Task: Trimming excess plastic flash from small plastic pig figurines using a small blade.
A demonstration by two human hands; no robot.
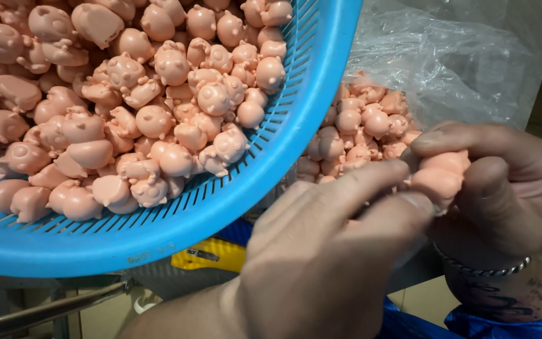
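Small pink moulded plastic pig figure point(439, 179) pinched between the right hand point(503, 188), which wraps it from the right, and the fingertips of the left hand point(327, 251). Left: round blue slotted plastic basket point(233, 207) heaped with like figures. Far right: clear plastic bag point(446, 63) holding more.

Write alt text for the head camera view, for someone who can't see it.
Two bare hands meet at lower right: the right hand holds a small pink pig figure, and the left hand pinches at it. A blue slotted basket heaped with matching figures fills the left, and more lie in a clear plastic bag behind.
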